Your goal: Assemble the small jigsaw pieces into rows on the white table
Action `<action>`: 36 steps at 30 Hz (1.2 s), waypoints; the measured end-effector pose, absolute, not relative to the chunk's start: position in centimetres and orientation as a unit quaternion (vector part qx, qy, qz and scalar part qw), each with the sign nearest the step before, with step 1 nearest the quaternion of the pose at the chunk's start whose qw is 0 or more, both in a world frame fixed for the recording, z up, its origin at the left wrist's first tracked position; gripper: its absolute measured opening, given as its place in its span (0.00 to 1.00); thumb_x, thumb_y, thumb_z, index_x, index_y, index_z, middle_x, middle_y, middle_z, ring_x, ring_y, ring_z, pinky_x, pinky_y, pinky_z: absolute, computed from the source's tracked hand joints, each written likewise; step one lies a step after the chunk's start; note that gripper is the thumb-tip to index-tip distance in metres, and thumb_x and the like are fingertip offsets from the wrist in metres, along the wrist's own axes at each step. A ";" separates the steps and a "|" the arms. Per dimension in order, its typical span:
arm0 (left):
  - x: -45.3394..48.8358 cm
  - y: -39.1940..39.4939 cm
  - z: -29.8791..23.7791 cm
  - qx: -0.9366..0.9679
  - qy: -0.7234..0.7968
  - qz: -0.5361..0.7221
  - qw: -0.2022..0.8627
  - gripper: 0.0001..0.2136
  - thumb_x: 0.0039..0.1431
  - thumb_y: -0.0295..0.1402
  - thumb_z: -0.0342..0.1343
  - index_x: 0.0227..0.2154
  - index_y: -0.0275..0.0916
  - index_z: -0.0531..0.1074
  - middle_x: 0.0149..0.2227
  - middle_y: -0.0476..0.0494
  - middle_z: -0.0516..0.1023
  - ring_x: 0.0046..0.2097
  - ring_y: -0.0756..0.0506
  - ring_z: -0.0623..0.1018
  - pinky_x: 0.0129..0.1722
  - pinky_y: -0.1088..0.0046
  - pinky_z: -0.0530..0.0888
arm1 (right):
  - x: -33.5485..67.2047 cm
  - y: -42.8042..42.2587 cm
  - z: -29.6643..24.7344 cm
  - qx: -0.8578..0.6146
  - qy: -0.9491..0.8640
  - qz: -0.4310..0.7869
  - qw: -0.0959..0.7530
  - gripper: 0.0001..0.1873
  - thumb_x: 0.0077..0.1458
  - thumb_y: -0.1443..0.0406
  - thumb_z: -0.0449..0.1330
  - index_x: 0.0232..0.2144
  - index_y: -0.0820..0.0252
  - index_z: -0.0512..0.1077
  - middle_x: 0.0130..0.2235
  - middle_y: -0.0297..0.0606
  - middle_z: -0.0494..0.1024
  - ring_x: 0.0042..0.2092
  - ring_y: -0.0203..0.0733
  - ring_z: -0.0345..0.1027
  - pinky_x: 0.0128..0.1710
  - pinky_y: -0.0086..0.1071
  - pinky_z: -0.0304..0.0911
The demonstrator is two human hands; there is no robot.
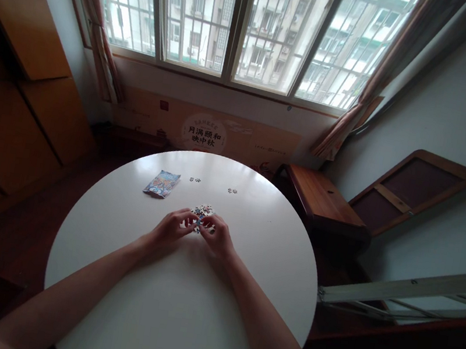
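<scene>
A small pile of jigsaw pieces (204, 210) lies near the middle of the white round table (176, 307); some show pale backs, others blue and coloured faces. From the left, my left hand (172, 224) reaches over the near side of the pile, thumb and fingers closed in a pinch. Opposite it, my right hand (218, 235) pinches in the same way, its fingertips almost meeting the left ones. A small bluish jigsaw piece (198, 222) sits between the fingertips of both hands. Its exact outline is too small to make out, and the fingers partly cover the pile.
A colourful printed packet (162, 184) lies on the table left of the pile. Farther back are two small groups of pieces, the left group (195, 180) and the right group (232, 191). Beyond the table stand a wooden side table (322, 194) and a printed cardboard panel (239, 134).
</scene>
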State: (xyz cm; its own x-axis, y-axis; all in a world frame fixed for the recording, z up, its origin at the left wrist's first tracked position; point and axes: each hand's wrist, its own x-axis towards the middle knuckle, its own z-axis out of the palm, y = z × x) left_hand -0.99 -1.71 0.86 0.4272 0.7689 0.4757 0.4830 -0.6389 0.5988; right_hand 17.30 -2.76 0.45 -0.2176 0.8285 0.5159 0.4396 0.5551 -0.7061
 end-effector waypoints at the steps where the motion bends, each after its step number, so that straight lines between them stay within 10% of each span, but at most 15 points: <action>1: -1.0 -1.7 0.8 0.822 0.381 0.378 0.190 0.07 0.57 0.32 0.53 0.37 0.38 0.74 0.30 0.47 0.72 0.30 0.51 0.72 0.31 0.77 0.71 | 17.3 -2.7 0.4 -0.423 -0.751 0.210 0.462 0.02 0.50 0.67 0.60 0.30 0.59 0.71 0.30 0.35 0.74 0.32 0.38 0.66 0.36 0.33 0.63; 36: -0.9 -1.6 0.8 0.823 0.376 0.379 0.194 0.07 0.57 0.31 0.53 0.37 0.38 0.74 0.30 0.47 0.73 0.29 0.52 0.72 0.31 0.76 0.70 | 17.4 -2.7 0.2 -0.426 -0.749 0.209 0.462 0.02 0.51 0.66 0.59 0.30 0.59 0.71 0.30 0.35 0.73 0.32 0.37 0.66 0.35 0.32 0.62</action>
